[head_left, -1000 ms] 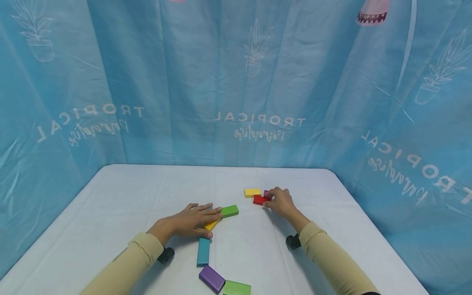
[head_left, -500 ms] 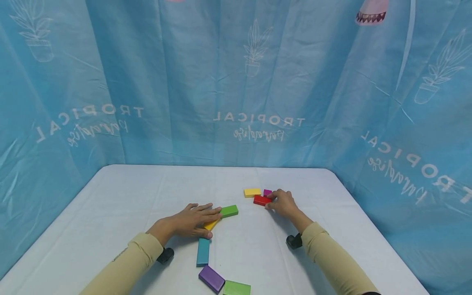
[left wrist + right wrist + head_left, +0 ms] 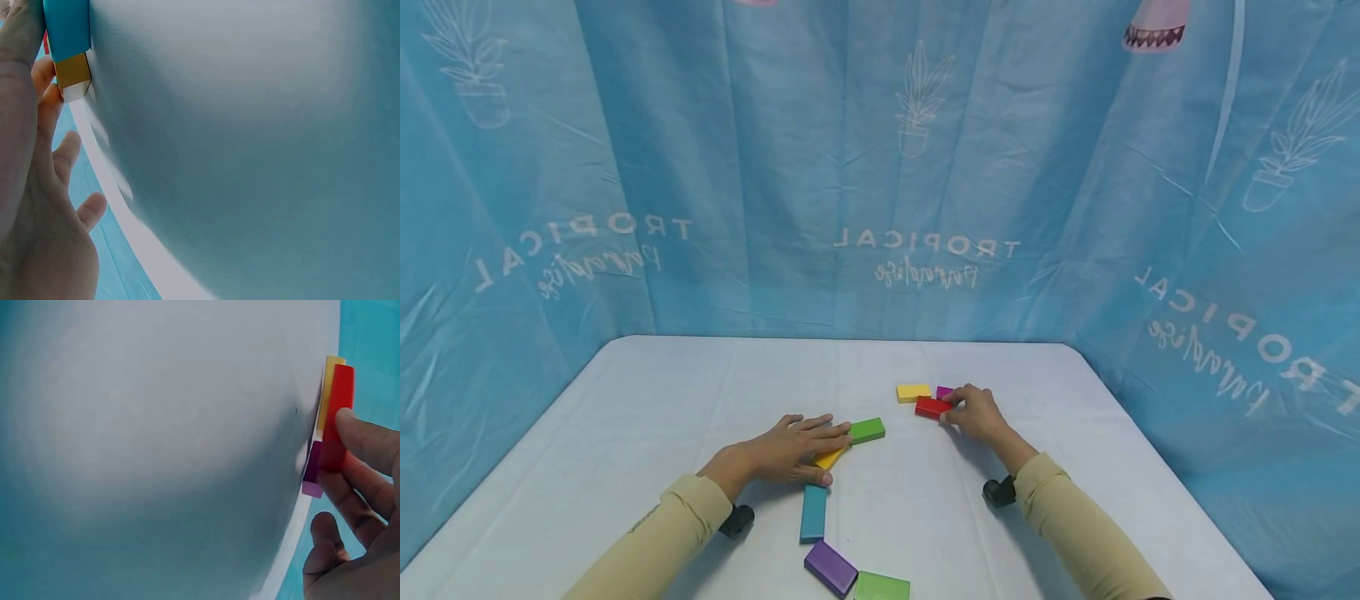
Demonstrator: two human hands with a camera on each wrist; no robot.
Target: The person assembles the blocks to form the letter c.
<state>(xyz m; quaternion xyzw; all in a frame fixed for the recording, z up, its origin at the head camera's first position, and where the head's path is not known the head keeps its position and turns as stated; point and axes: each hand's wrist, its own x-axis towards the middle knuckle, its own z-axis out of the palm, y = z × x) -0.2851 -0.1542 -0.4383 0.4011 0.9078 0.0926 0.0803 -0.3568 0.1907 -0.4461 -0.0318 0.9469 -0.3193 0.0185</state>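
Head view: on the bench [image 3: 700,379], the left grip [image 3: 786,448] lies spread over the orange block [image 3: 830,458], hiding part of it; the right grip [image 3: 976,414] pinches the red block's [image 3: 931,407] right end, covering some of the magenta block [image 3: 943,392]. Left wrist: the top edge cuts off the teal block [image 3: 67,26]. Right wrist: thumb on red, fingertips behind it hidden.

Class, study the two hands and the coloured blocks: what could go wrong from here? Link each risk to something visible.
1. The right hand pinches a red rectangular block close to a yellow rectangular block and a partly hidden magenta block; moving it might knock either.
2. The left hand lies over an orange-yellow rectangular block and reaches the end of a green rectangular block, so a careless shift could disturb both.
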